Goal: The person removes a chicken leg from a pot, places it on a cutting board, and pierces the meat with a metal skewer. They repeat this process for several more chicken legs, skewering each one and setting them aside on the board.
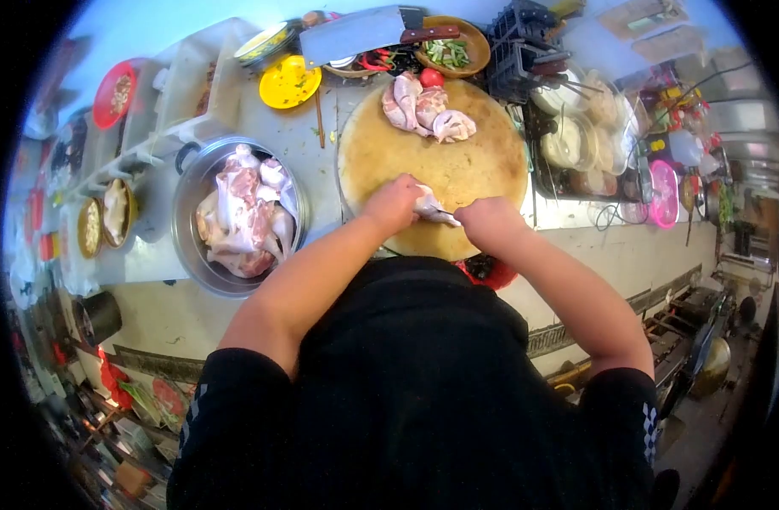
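My left hand (pixel 394 204) is closed on a raw poultry leg (pixel 429 206) near the front of the round wooden chopping board (pixel 381 161). My right hand (pixel 489 225) forms a fist at the leg's other end. A thin dark strip, which looks like the blade of a small knife (pixel 445 212), runs from this fist to the meat; its handle is hidden in the fingers. Several raw poultry legs (pixel 415 106) lie at the board's far side, beside a tomato (pixel 431 77). Left of the board, a metal pot (pixel 186 246) is heaped with more raw poultry legs (pixel 245 208).
A cleaver (pixel 351 38) lies behind the board, near a bowl of cut greens (pixel 447 55). A yellow plate (pixel 289 82) and a chopstick (pixel 320 119) are at the back left. Dark crates (pixel 519 51) and several white bowls (pixel 566 140) stand to the right.
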### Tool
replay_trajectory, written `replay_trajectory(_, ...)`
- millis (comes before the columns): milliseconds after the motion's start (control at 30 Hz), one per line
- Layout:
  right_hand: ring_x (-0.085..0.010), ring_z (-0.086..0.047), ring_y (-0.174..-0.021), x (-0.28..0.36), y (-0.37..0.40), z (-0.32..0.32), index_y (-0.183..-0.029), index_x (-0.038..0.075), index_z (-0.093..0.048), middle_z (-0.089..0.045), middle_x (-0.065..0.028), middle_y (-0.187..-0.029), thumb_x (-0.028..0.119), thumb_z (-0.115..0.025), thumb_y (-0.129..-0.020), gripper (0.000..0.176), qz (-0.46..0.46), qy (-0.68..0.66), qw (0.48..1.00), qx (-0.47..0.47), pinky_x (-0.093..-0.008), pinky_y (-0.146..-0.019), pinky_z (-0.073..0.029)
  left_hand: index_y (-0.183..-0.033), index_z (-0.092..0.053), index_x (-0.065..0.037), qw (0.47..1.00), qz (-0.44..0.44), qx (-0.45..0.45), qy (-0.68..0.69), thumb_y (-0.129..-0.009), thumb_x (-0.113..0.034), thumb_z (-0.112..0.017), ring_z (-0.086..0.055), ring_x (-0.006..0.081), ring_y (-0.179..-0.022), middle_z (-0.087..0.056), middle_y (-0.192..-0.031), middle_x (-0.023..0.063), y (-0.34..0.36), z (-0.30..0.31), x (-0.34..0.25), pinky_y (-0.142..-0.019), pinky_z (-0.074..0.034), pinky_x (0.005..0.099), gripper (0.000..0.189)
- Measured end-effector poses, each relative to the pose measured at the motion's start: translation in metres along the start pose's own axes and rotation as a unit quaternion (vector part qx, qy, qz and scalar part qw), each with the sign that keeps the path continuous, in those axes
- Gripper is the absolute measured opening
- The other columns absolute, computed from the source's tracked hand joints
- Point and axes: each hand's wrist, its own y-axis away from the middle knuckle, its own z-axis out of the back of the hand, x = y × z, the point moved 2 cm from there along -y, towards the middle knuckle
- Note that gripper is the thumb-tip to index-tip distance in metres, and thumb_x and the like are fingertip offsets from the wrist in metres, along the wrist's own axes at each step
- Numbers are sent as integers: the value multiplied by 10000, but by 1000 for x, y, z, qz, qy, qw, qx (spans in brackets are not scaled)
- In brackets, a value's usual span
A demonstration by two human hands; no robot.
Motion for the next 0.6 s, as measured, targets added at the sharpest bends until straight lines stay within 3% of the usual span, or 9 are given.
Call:
replay_trajectory(367,-294,-674,-739,-12,19,1,-973,106,-666,-677,-109,-781,125,-521,-856,187,-9,-15,1000,-20,-422,-647,-524,-1158,-641,-113,1000,-6,-5,-22,-685,-88,-783,-564,314,-1090,-552,-1176,124,-5,4,-2,-945,-473,392,494)
replay_trajectory(433,-291,-671,-726,-9,30,6,-1008,106,-651,-673,-105,-772,125,-523,-857,198,-19,-1,1000,-2,-420,-631,-521,-1168,-645,-112,999,3,30,-34,-696,-106,-784,-564,318,-1089,-557,-1170,129,-6,6,-3,-939,-474,395,493)
replay_trajectory(600,-277,-665,-681,11,34,6,-1057,110,-612,-664,-91,-740,124,-532,-859,214,19,25,998,-56,-405,-587,-513,-1173,-654,-106,997,-1,59,-51,-703,-147,-794,-565,331,-1085,-564,-1164,146,-9,14,-5,-939,-469,397,492)
